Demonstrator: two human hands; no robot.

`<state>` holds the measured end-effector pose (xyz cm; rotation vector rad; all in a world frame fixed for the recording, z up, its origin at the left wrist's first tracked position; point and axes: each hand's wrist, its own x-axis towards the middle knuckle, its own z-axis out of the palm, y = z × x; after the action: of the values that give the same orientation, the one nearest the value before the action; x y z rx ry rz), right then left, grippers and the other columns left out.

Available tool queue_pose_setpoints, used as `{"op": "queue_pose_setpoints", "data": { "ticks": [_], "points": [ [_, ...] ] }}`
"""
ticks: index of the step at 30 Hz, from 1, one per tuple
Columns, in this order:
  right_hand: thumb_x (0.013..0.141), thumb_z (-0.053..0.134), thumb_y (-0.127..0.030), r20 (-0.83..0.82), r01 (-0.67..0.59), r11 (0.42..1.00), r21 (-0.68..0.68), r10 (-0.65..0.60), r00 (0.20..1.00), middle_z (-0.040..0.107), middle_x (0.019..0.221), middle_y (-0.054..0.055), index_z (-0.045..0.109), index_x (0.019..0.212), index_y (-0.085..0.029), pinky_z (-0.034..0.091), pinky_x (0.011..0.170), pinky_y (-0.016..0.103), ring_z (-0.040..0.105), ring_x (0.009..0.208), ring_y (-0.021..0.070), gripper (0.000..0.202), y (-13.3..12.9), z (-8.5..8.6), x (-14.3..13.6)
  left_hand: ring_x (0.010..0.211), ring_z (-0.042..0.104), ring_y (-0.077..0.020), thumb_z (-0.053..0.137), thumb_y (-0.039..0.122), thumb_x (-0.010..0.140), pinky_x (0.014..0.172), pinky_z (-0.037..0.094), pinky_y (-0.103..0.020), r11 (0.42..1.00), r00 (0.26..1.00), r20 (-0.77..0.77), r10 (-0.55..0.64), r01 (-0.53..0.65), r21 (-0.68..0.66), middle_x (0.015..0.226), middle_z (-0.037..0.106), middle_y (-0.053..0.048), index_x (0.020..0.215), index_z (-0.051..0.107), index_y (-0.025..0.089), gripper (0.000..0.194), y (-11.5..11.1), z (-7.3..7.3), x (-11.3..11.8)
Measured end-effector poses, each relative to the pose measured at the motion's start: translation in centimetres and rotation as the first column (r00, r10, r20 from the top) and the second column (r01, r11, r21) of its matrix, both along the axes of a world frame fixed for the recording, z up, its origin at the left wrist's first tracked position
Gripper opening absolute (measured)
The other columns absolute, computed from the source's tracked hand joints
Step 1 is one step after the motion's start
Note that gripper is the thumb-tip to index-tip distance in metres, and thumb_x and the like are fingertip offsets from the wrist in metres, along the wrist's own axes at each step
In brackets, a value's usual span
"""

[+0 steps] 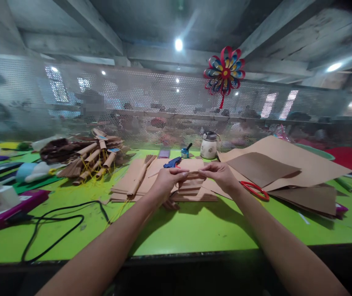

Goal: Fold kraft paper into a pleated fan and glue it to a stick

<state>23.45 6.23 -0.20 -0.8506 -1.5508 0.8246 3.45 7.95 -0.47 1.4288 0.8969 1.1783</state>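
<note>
My left hand (170, 180) and my right hand (220, 173) pinch the upper corners of a small brown paper piece (190, 187) with strip-like bands across it. It hangs between my fingertips above a stack of brown paper sheets (123, 188). Just behind my left hand is a blue glue gun (173, 163). A rolled brown paper stick with a fringed end (140, 176) lies across the sheets to the left. Red-handled scissors (255, 190) rest beside my right wrist, their blades hidden under paper.
Bundled paper rolls with yellow string (97, 158) lie at left, near a black cable (54, 209) and a purple power strip (34, 202). A small blue jar (185, 153) and a white bottle (208, 147) stand behind. Large brown sheets (299, 158) spread right, before a perforated screen (163, 98).
</note>
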Motion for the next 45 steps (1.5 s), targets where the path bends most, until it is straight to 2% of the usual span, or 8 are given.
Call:
{"op": "queue_pose_setpoints", "data": {
  "ticks": [10,15,19,23,27,32,39,45],
  "points": [
    [0.061,0.079,-0.036,-0.121,0.002,0.987,-0.163,-0.022,0.992,0.058,0.057,-0.002,0.066,0.063,-0.013,0.041,0.053,0.022,0.049,0.053,0.0078,0.026,0.7,-0.7,-0.2,0.056,0.053,-0.0124,0.063,0.031,0.070,0.057,0.042,-0.023,0.944,0.961,-0.265,0.080,0.013,0.329,0.057,0.063,-0.001,0.068,0.069,0.012,0.020,0.8,-0.9,0.0],
    [0.061,0.079,-0.035,-0.320,-0.100,0.953,-0.285,0.004,0.947,0.061,0.068,-0.001,0.065,0.093,-0.016,0.046,0.057,0.024,0.054,0.057,0.0089,0.040,0.6,-0.7,-0.6,0.054,0.052,-0.0119,0.060,0.032,0.071,0.055,0.041,-0.023,0.956,0.968,-0.237,0.086,-0.013,0.294,0.056,0.060,-0.001,0.067,0.065,0.011,0.022,1.1,-1.4,0.1],
    [0.061,0.079,-0.028,-0.222,-0.128,0.949,-0.288,0.063,0.973,0.064,0.074,0.001,0.058,0.113,-0.015,0.047,0.064,0.026,0.059,0.066,0.0123,0.057,0.8,-2.1,-1.2,0.052,0.050,-0.0112,0.056,0.031,0.075,0.054,0.039,-0.022,0.938,0.942,-0.317,0.105,0.012,0.347,0.054,0.057,0.000,0.070,0.064,0.011,0.023,0.8,-1.5,0.0],
    [0.062,0.078,-0.029,-0.089,-0.061,0.975,-0.213,0.043,0.995,0.060,0.061,-0.002,0.054,0.119,-0.013,0.042,0.057,0.025,0.056,0.058,0.0123,0.063,1.1,-3.2,-1.8,0.055,0.049,-0.0117,0.050,0.031,0.082,0.056,0.037,-0.022,0.883,0.873,-0.481,0.075,0.166,0.439,0.057,0.059,-0.001,0.075,0.069,0.012,0.027,0.6,-1.6,0.0],
    [0.063,0.077,-0.031,-0.028,-0.047,0.983,-0.175,0.043,0.999,0.056,0.056,-0.005,0.055,0.118,-0.013,0.039,0.054,0.024,0.052,0.054,0.0116,0.062,0.6,-2.7,-2.0,0.055,0.046,-0.0114,0.049,0.032,0.084,0.052,0.032,-0.022,0.869,0.806,-0.580,0.119,0.197,0.453,0.057,0.058,-0.001,0.071,0.068,0.013,0.030,0.7,-1.7,0.0],
    [0.065,0.076,-0.029,-0.093,-0.162,0.968,-0.193,0.146,0.985,0.061,0.072,-0.001,0.052,0.123,-0.017,0.044,0.063,0.027,0.056,0.067,0.0135,0.065,0.4,-2.0,-1.4,0.054,0.046,-0.0112,0.045,0.029,0.087,0.052,0.030,-0.022,0.855,0.768,-0.621,0.159,0.207,0.476,0.057,0.056,-0.001,0.068,0.063,0.013,0.030,0.8,-1.8,0.1],
    [0.065,0.073,-0.028,-0.005,0.002,0.993,-0.120,-0.002,1.000,0.054,0.058,-0.005,0.057,0.115,-0.012,0.037,0.049,0.023,0.046,0.049,0.0094,0.055,1.0,-2.6,-1.4,0.061,0.053,-0.0140,0.042,0.030,0.088,0.057,0.035,-0.023,0.854,0.767,-0.626,0.143,0.224,0.470,0.069,0.066,-0.005,0.080,0.067,0.012,0.032,0.4,-2.3,0.4],
    [0.067,0.070,-0.028,0.053,0.025,0.994,-0.106,-0.019,0.998,0.057,0.058,-0.004,0.057,0.112,-0.012,0.038,0.049,0.024,0.048,0.048,0.0101,0.050,0.4,-2.4,-2.0,0.063,0.057,-0.0159,0.048,0.035,0.085,0.058,0.037,-0.024,0.864,0.748,-0.651,0.125,0.241,0.443,0.075,0.070,-0.007,0.091,0.070,0.014,0.031,0.1,-2.6,0.6]
  ]
}}
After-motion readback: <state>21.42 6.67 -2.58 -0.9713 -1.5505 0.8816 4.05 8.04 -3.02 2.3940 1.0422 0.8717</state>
